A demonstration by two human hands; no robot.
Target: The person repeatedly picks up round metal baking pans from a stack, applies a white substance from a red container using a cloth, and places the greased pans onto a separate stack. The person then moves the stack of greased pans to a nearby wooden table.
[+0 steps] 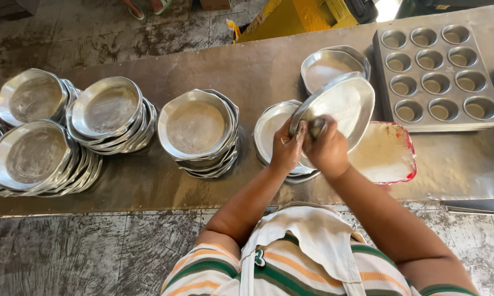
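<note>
Left hand (287,147) pinches the tilted pan (337,107) by its rim. Right hand (326,149), fist closed on something unclear, works beside it; best to coat evenly.

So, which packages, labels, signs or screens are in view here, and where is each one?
Yellow package or bag: top centre, behind the metal table, bulky, plain yellow, partly cut off.
Brown box: top edge, left of the yellow one, only a corner shows.
No labels, signs or screens are visible.
</note>
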